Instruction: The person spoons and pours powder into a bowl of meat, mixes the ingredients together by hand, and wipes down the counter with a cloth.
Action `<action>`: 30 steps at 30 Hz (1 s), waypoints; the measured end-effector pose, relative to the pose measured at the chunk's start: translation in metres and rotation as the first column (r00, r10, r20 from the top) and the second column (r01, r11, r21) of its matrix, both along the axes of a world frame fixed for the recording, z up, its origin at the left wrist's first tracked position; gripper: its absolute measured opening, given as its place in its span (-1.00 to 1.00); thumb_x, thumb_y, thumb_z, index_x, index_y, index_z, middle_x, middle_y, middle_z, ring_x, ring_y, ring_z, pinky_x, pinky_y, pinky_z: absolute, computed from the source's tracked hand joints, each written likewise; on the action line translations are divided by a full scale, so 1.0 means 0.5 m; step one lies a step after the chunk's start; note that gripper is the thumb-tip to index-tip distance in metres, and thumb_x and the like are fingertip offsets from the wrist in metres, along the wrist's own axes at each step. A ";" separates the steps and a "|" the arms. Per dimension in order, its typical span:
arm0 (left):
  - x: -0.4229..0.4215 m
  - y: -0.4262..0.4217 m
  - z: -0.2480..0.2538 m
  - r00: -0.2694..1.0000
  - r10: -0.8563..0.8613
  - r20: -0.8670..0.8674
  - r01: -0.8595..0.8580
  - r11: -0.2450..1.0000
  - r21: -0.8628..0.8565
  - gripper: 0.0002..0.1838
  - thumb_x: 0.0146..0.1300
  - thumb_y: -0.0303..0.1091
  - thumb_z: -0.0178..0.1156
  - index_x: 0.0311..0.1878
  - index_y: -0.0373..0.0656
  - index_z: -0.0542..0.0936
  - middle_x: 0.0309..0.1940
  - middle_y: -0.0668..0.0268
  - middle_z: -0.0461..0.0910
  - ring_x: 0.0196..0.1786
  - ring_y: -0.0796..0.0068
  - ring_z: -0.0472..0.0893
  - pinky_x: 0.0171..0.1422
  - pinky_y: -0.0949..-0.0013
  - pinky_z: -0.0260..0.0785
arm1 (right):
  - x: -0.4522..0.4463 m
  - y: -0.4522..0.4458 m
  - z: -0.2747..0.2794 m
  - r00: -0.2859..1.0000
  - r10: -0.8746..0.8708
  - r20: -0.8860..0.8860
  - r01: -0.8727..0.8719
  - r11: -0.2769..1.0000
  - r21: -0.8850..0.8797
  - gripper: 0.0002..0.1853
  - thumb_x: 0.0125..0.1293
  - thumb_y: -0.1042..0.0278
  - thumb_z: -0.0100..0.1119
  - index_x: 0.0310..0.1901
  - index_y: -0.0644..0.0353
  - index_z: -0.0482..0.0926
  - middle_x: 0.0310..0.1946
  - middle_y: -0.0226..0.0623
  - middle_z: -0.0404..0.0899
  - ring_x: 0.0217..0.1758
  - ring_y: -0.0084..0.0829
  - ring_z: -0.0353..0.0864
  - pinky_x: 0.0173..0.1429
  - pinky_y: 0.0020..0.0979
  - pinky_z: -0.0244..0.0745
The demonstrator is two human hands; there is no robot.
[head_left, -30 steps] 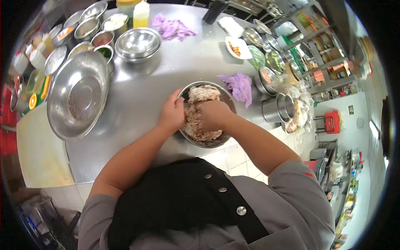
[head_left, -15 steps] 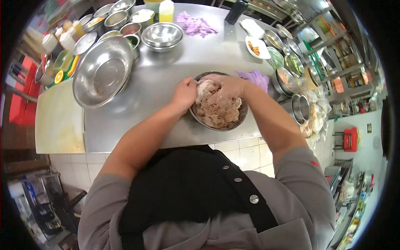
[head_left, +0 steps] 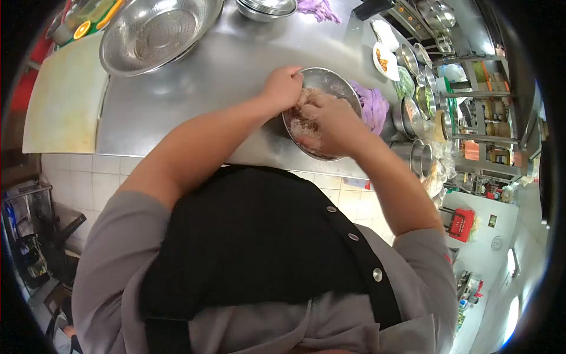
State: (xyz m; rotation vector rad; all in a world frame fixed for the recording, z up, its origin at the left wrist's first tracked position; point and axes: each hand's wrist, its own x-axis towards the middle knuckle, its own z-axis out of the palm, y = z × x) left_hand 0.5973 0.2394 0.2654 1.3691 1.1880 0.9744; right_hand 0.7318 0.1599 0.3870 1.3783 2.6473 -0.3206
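Observation:
A round metal bowl stands near the front edge of the steel table. Inside it is a soft, pinkish-brown mixture that looks like minced meat, with pale whitish parts. My left hand grips the bowl's left rim, thumb along the top. Down in the bowl, my right hand has its fingers curled into the minced meat, slightly blurred by motion. Part of the mixture lies hidden beneath that hand. Just right of the bowl sits a crumpled purple cloth.
A large perforated metal bowl and a cutting board are at left. Stacked metal bowls stand at the back. On the right are a white dish with brown food, several metal bowls and plastic bags.
The view has tilted down and shifted. My right hand has gone from spread over the mixture to curled into it, and the mixture is bunched to the bowl's left side. My left hand stays on the rim.

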 end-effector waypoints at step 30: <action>0.001 0.000 0.029 0.993 -0.078 0.089 0.084 0.994 -0.066 -0.63 0.47 -0.31 0.07 0.22 -0.25 0.63 -0.02 -0.06 0.73 0.06 0.02 0.71 0.22 0.15 0.49 | 0.019 0.082 -0.080 0.838 -0.347 0.420 0.426 0.898 -0.108 -0.66 0.12 0.30 0.42 -0.03 0.04 0.67 -0.02 -0.13 0.66 0.02 -0.06 0.73 0.05 -0.06 0.63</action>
